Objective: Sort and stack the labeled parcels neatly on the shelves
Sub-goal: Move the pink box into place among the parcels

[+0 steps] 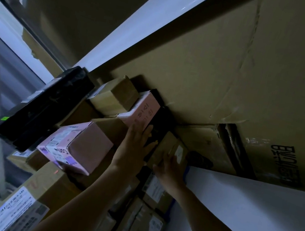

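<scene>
Pressing flat-fingered: left hand point(136, 145) on pink parcel point(145, 108) at twelve o'clock; right hand point(171, 166), fingers straight, on brown parcel point(171, 143); labels illegible

Both arms are bare: the left forearm point(83, 200) and right forearm point(211, 218) are uncovered right to the frame's edge. The left hand point(134, 146) and right hand point(171, 168) are bare too, with slim fingers. In the dim light, one left fingertip may carry a yellowish nail.

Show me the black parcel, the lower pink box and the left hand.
black parcel point(48, 106): head view, its long side.
lower pink box point(90, 143): head view, plain pink face.
left hand point(134, 144): head view, back of hand.
</scene>
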